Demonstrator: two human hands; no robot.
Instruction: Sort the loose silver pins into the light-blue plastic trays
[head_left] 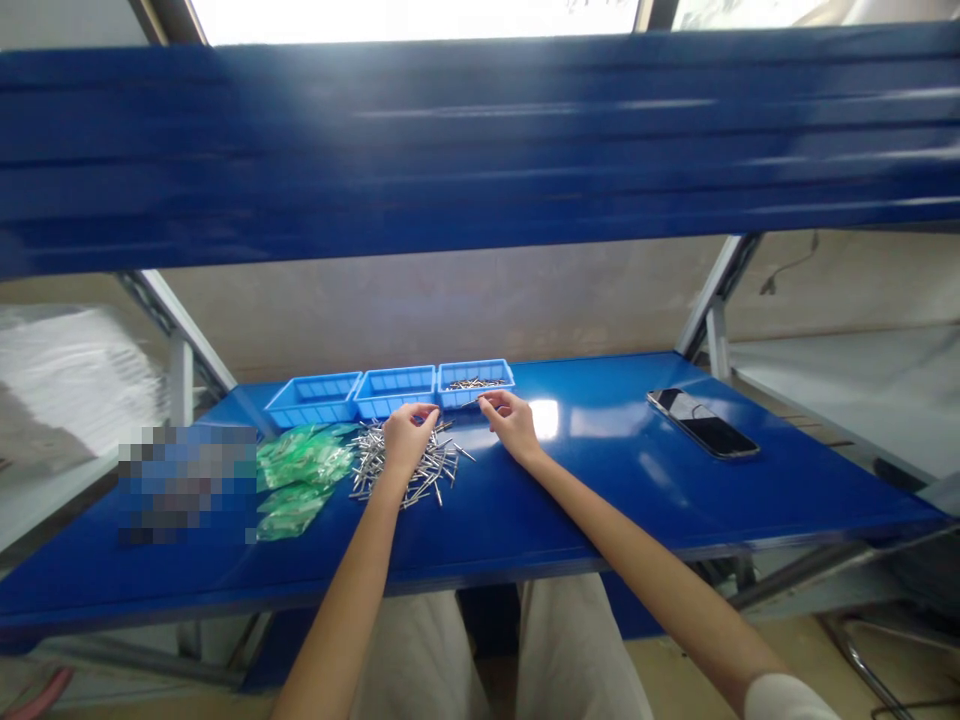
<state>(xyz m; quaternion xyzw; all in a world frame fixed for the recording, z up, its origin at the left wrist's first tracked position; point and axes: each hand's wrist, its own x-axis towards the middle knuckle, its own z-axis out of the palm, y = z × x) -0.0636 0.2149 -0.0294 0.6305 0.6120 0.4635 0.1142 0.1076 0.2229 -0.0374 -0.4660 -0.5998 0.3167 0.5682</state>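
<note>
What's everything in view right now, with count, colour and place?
Trays: three, light blue, in a row at the table's back
Loose metal pieces: many, silvery, heaped by the left hand
Tray pieces: several, metallic, in the right tray
Thin piece: one, dark, at the right fingertips
Bags: at least two, green, left of the heap
Phone: one, black-screened, table's right
Table: one, blue, below
Shelf: one, blue, overhead
Bundle: whitish, far left
Pixelated patch: table's left, unreadable
Hands: two, bare, left and right, mid-table
</note>
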